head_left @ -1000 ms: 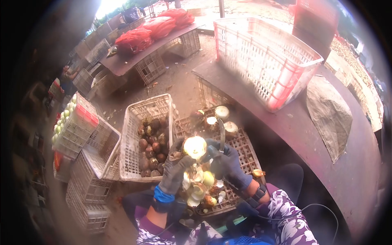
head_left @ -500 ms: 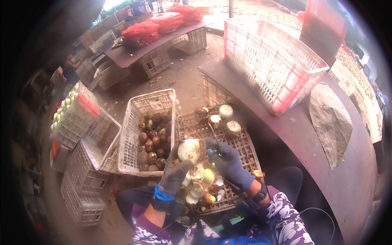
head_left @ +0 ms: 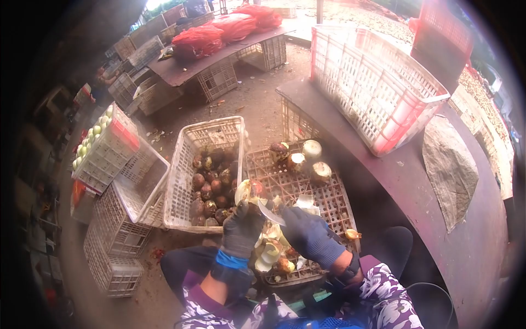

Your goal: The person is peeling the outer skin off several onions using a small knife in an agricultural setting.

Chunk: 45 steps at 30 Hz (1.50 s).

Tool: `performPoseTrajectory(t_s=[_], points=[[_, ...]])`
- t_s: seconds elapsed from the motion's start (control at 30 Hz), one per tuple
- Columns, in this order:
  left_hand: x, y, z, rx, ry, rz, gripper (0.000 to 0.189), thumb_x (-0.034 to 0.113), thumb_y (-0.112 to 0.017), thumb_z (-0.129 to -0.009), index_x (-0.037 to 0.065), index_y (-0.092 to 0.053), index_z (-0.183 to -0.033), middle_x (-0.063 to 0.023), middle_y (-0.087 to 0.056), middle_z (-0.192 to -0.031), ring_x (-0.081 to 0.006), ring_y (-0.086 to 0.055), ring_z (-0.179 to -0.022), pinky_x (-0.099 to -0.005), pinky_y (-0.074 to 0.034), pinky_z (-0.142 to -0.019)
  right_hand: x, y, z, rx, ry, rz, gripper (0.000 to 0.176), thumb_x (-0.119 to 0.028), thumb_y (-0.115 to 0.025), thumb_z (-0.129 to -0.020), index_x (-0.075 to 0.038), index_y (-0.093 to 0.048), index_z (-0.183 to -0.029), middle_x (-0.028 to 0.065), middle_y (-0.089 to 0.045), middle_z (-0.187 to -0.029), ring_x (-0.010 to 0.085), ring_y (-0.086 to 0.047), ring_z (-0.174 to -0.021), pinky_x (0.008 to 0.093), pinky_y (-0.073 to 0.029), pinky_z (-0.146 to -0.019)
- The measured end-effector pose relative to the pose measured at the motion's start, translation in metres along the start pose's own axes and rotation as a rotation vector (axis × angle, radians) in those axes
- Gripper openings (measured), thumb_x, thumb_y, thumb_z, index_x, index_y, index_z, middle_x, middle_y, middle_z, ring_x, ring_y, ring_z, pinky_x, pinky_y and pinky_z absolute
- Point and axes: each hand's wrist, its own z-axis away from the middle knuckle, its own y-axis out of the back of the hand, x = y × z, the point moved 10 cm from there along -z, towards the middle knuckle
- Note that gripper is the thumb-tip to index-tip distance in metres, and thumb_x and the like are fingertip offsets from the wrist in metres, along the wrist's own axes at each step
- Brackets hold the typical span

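- Fingers of my left hand [head_left: 241,227], in a grey glove with a blue cuff, are curled up around an onion [head_left: 247,191] and grip it from below.
- Fingers of my right hand [head_left: 309,233], in a blue glove, are closed on the handle of a knife [head_left: 269,214]. The handle itself is hidden inside the glove.
- I see the pale blade slanting up to the left, and its tip lies just under the onion, between my two hands. I cannot tell whether the edge touches the onion.
- I hold the onion in the air over the near left corner of an upturned crate [head_left: 323,197], beside the right rim of a white basket [head_left: 183,164].
- I see its skin partly off, with pale flesh on the left and red-brown skin on the right.
- Below my hands a heap of peels [head_left: 267,253] lies on the crate.
- At the far edge of the crate stand a few trimmed onions [head_left: 312,149], close together and well apart from my hands.
- The white basket holds dark unpeeled onions [head_left: 211,186].
- To my right a dark table [head_left: 438,230] carries a big white and red bin [head_left: 378,82] and a grey sack [head_left: 452,170].
- To my left lie stacked white baskets [head_left: 129,219].
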Motion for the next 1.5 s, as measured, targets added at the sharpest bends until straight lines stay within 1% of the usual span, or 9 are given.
performPoseTrajectory(t_s=[0.43, 0.8, 0.9, 1.03, 1.17, 1.27, 1.3, 1.4, 1.5], points=[[-0.009, -0.001, 0.001, 0.045, 0.015, 0.121, 0.028, 0.018, -0.062, -0.091, -0.001, -0.059, -0.111, -0.0131, -0.064, -0.109, -0.0250, -0.061, -0.104, -0.0384, -0.049, -0.094, -0.002, 0.000, 0.002, 0.075, 0.096, 0.155, 0.051, -0.012, -0.053, -0.085, 0.003, -0.039, -0.132, 0.0186, -0.057, -0.105, 0.0327, -0.065, -0.084, 0.0396, -0.053, -0.073], [-0.009, 0.020, 0.000, 0.106, -0.108, 0.001, 0.022, 0.013, -0.063, -0.088, -0.003, -0.063, -0.104, -0.0150, -0.067, -0.102, -0.0270, -0.062, -0.101, -0.0419, -0.049, -0.097, 0.016, -0.027, 0.002, -0.165, -0.147, -0.093, 0.027, -0.015, -0.053, -0.088, -0.004, -0.045, -0.111, 0.0196, -0.059, -0.100, 0.0367, -0.064, -0.090, 0.0461, -0.051, -0.075], [-0.009, 0.023, 0.002, 0.047, -0.106, -0.065, 0.040, 0.017, -0.064, -0.089, -0.005, -0.052, -0.120, -0.0157, -0.059, -0.116, -0.0271, -0.057, -0.111, -0.0425, -0.046, -0.100, 0.019, -0.007, 0.000, -0.121, -0.222, 0.088, 0.020, -0.013, -0.054, -0.088, -0.005, -0.049, -0.105, 0.0209, -0.062, -0.095, 0.0387, -0.062, -0.087, 0.0453, -0.051, -0.074], [-0.010, 0.027, 0.001, 0.067, -0.092, -0.105, 0.035, 0.015, -0.065, -0.088, -0.004, -0.056, -0.116, -0.0146, -0.061, -0.115, -0.0269, -0.057, -0.110, -0.0430, -0.046, -0.101, 0.017, -0.026, 0.002, -0.103, -0.055, -0.475, 0.014, -0.015, -0.051, -0.089, -0.002, -0.054, -0.095, 0.0223, -0.063, -0.083, 0.0392, -0.062, -0.081, 0.0466, -0.050, -0.073], [-0.009, 0.027, 0.003, 0.056, -0.103, -0.170, 0.034, 0.014, -0.065, -0.087, -0.004, -0.057, -0.115, -0.0146, -0.061, -0.113, -0.0270, -0.058, -0.109, -0.0432, -0.045, -0.102, 0.032, -0.018, 0.001, -0.070, -0.177, -0.120, 0.017, -0.020, -0.053, -0.090, -0.003, -0.055, -0.091, 0.0223, -0.062, -0.082, 0.0395, -0.062, -0.078, 0.0482, -0.049, -0.070], [-0.011, 0.029, 0.002, 0.065, -0.080, -0.121, 0.036, 0.015, -0.066, -0.087, -0.004, -0.056, -0.116, -0.0148, -0.061, -0.113, -0.0273, -0.057, -0.110, -0.0435, -0.045, -0.101, 0.029, -0.018, 0.002, -0.030, -0.104, -0.213, 0.016, -0.018, -0.054, -0.089, -0.003, -0.056, -0.088, 0.0236, -0.063, -0.083, 0.0407, -0.061, -0.076, 0.0483, -0.049, -0.069], [-0.013, 0.030, 0.002, 0.059, -0.063, -0.089, 0.036, 0.015, -0.066, -0.087, -0.004, -0.056, -0.116, -0.0149, -0.061, -0.114, -0.0275, -0.057, -0.110, -0.0437, -0.046, -0.101, 0.012, -0.021, -0.005, -0.076, 0.063, -0.343, 0.018, -0.016, -0.056, -0.088, 0.000, -0.059, -0.095, 0.0209, -0.064, -0.082, 0.0334, -0.063, -0.068, 0.0435, -0.050, -0.066], [-0.012, 0.034, 0.001, 0.042, -0.031, -0.006, 0.039, 0.014, -0.067, -0.086, -0.003, -0.054, -0.119, -0.0150, -0.060, -0.116, -0.0282, -0.057, -0.111, -0.0442, -0.047, -0.100, 0.022, -0.038, 0.008, -0.334, -0.217, -1.033, 0.024, -0.016, -0.059, -0.088, 0.000, -0.061, -0.105, 0.0117, -0.066, -0.080, 0.0189, -0.060, -0.063, 0.0351, -0.050, -0.063], [-0.009, 0.036, -0.001, 0.035, -0.041, 0.004, 0.042, 0.014, -0.067, -0.086, -0.004, -0.052, -0.121, -0.0157, -0.058, -0.118, -0.0289, -0.057, -0.111, -0.0447, -0.047, -0.100, 0.023, -0.043, 0.013, -0.439, -0.347, -1.233, 0.027, -0.016, -0.059, -0.090, -0.001, -0.061, -0.112, 0.0036, -0.065, -0.082, 0.0091, -0.055, -0.067, 0.0269, -0.049, -0.062]])
